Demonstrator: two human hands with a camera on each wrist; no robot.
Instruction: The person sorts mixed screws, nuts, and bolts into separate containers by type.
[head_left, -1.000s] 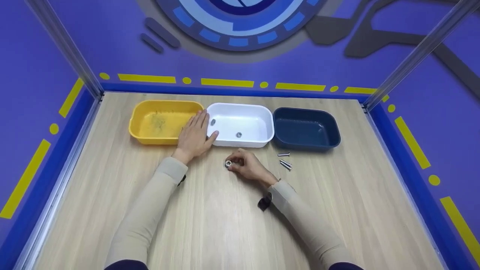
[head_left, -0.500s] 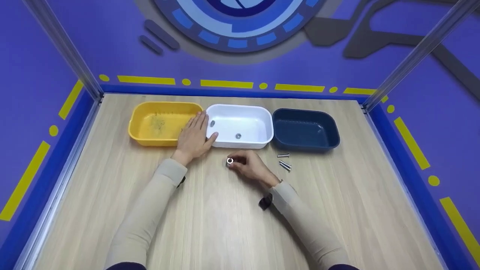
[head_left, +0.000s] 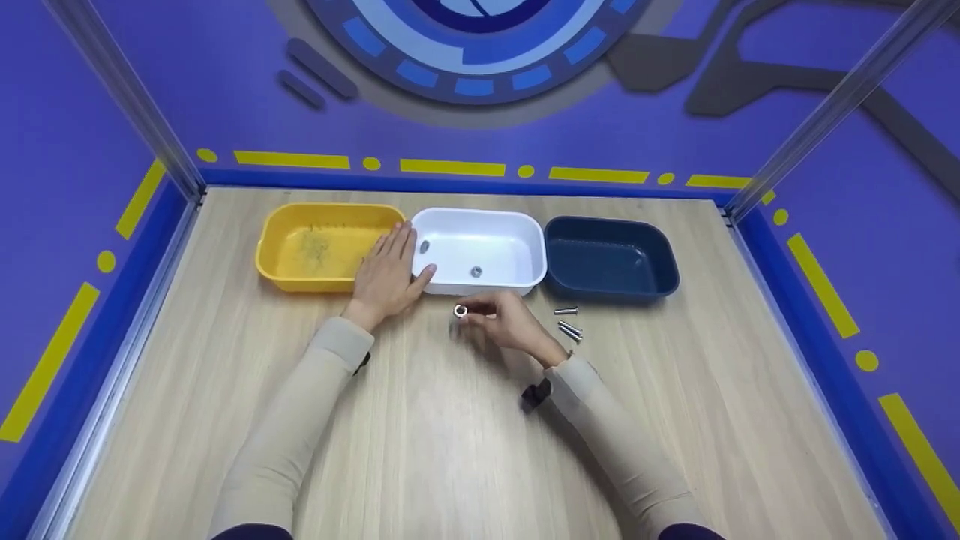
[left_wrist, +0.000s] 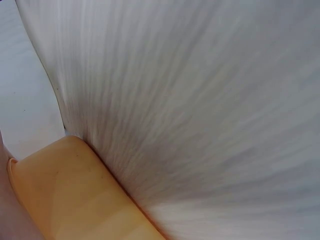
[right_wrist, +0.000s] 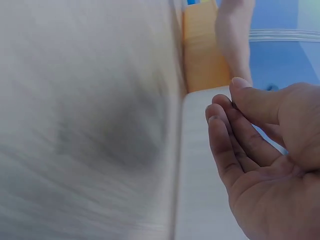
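Note:
My right hand (head_left: 508,321) pinches a small shiny metal nut (head_left: 460,310) between thumb and fingertips, just above the table in front of the white bin (head_left: 491,288). In the right wrist view the same hand (right_wrist: 270,145) shows thumb and fingers brought together; the nut is hidden there. With fingers straight, my left hand (head_left: 386,274) rests over the adjoining rims of the yellow bin (head_left: 319,285) and the white bin. Inside the white bin lie one nut (head_left: 476,271) near the front wall and another small metal piece (head_left: 424,246) near the left wall.
A dark blue bin (head_left: 611,292) stands against the white bin's right side. In front of it, a single bolt (head_left: 566,310) lies on the wooden table (head_left: 435,450), with a pair of bolts (head_left: 570,331) close by. Patterned blue panels (head_left: 465,139) enclose the table's back and sides.
My right hand has risen from the table with the nut and shifted slightly toward the white bin. The left hand stays in place on the bins.

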